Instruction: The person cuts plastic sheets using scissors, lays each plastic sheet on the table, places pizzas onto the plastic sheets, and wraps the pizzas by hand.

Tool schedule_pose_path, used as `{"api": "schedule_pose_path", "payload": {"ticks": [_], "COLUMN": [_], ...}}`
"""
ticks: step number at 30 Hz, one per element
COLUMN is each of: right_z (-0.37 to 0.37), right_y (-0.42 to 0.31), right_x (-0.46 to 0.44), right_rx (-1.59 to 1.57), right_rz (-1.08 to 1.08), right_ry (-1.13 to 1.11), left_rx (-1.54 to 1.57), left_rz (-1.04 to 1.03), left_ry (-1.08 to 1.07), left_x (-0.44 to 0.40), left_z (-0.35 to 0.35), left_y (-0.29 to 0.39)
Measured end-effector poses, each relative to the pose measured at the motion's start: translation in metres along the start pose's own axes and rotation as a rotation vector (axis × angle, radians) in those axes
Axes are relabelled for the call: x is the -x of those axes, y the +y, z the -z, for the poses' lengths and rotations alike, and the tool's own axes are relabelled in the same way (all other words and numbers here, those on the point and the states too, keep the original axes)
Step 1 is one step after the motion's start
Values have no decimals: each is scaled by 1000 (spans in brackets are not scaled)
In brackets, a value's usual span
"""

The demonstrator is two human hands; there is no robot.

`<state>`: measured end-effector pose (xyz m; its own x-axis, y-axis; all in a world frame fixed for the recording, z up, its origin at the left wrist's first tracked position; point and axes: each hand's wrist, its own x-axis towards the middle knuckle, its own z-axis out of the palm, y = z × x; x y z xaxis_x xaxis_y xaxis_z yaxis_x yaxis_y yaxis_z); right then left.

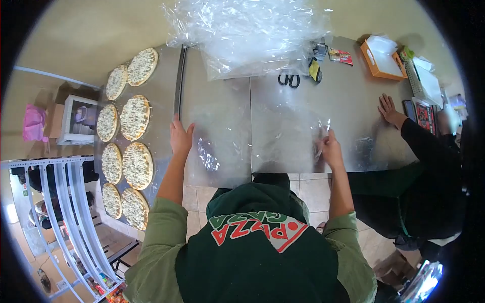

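Observation:
My left hand [181, 136] is at the lower end of a dark metal strip [180, 81]. Its thumb is spread away from the fingers, and nothing shows in its grasp. My right hand [331, 150] is closed, pinching the edge of a clear plastic bag [288, 129] that lies flat on the steel table [222, 106]. The bag's outline is hard to follow against the shiny metal. Left of the strip, several cheese-topped pizzas [135, 117] lie in two columns.
A heap of clear plastic bags [252, 35] covers the table's back. Nearby are black-handled scissors [289, 80], a yellow-and-black tool [314, 70] and a red packet [341, 56]. An orange tray [379, 63] stands at right, where another person's hand [391, 110] rests on the table.

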<state>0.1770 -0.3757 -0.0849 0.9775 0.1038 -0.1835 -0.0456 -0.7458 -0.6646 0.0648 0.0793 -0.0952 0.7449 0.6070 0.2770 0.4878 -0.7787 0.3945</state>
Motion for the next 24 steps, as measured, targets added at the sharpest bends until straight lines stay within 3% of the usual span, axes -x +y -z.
{"api": "schedule_pose_path", "payload": {"ticks": [2,3,5,7,9,11,14,15,19,22,24], "right_z": [4,12,25,9,-31,-66,-93,-91,-57,-38,-37], "right_y": [-7,-28,-94,-137,-165,-156,-92,-62,-31,-41,-45], "right_x": [1,0,-4,-7,-3,0,18,19,38,38,25], "right_rx": [354,378,421,269,186,214,629,614,630,638,653], "right_rz": [65,178,419,576,436,397,232,219,225,264,338], "right_ry": [209,324,547,331,-106,-225,-6,-78,-24,-43,-46], "left_rx": [0,1,165,34,-59,-109,-181,-245,-324,-298,-70], "left_rz": [-219,-325,-723,-838,-823,-755,-599,-595,-568,-579,-681], "left_ry": [-11,-16,-267,-448,-479,-574,-770,-815,-973,-995,-786], "left_x": [-13,-16,-6,16,25,29,21,18,6,12,31], "left_z": [21,23,5,-27,-42,-36,-9,-6,12,18,-15], "left_y": [45,66,99,125,127,124,94,74,55,64,61]}}
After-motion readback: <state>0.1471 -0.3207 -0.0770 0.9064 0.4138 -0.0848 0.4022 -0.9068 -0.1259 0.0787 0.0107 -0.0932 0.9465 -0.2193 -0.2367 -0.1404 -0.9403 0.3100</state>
